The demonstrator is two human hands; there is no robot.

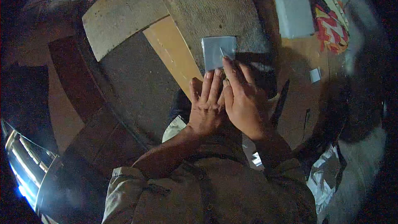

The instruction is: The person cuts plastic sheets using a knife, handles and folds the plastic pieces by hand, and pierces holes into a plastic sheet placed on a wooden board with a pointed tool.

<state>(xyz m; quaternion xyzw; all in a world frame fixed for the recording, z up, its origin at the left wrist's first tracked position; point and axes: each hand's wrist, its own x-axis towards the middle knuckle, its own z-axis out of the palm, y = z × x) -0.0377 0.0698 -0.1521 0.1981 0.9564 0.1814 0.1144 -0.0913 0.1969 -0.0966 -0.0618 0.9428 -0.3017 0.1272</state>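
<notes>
A small square, shiny grey-white sheet or packet (213, 52) lies on a worn brown surface (203, 6) in front of me. My left hand (207, 105) rests palm down with its fingers spread, the fingertips at the sheet's lower edge. Beside it, my right hand (244, 103) pinches a thin, pointed tool (222, 51), whose tip is over the sheet. The two hands are side by side around the sheet's lower right corner. The lower end of the tool is hidden by my right fingers.
A tan strip (172, 54) runs diagonally at the left, below a pale brown panel (120, 14). Long whitish sheets (293, 8) lie at the upper right, beside a red and yellow patterned cloth (333, 31). A small pale square (315, 75) is at the right.
</notes>
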